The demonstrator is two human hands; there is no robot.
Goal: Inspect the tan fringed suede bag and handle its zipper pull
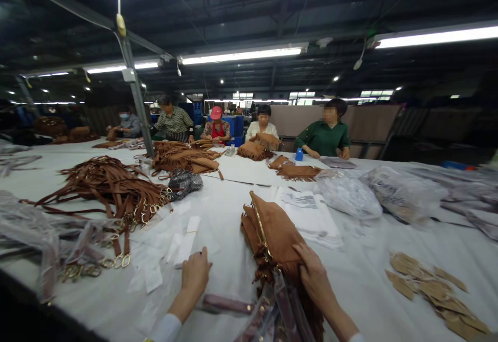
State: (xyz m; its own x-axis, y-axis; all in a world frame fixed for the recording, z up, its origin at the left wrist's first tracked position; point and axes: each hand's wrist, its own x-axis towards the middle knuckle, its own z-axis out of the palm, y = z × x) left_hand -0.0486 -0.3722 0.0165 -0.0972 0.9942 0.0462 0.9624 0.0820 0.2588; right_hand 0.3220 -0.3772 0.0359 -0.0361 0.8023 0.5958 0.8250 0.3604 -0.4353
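My right hand (pixel 315 274) lies on top of a brown suede fringed bag (pixel 274 233) in front of me, fingers pressing its flap. That bag tops a stack of similar bags with gold zippers. My left hand (pixel 194 274) is closed around a small white paper slip (pixel 185 246) at the edge of a scatter of such slips. A strap wrapped in clear plastic (pixel 227 304) rests on the white table between my arms.
A big heap of brown straps with gold clasps (pixel 112 189) lies to the left. Folded white printed sheets (pixel 311 212) and clear plastic bags (pixel 350 194) sit to the right, brown tags (pixel 431 287) nearer. Several other people work at the far side with more brown bags (pixel 187 158).
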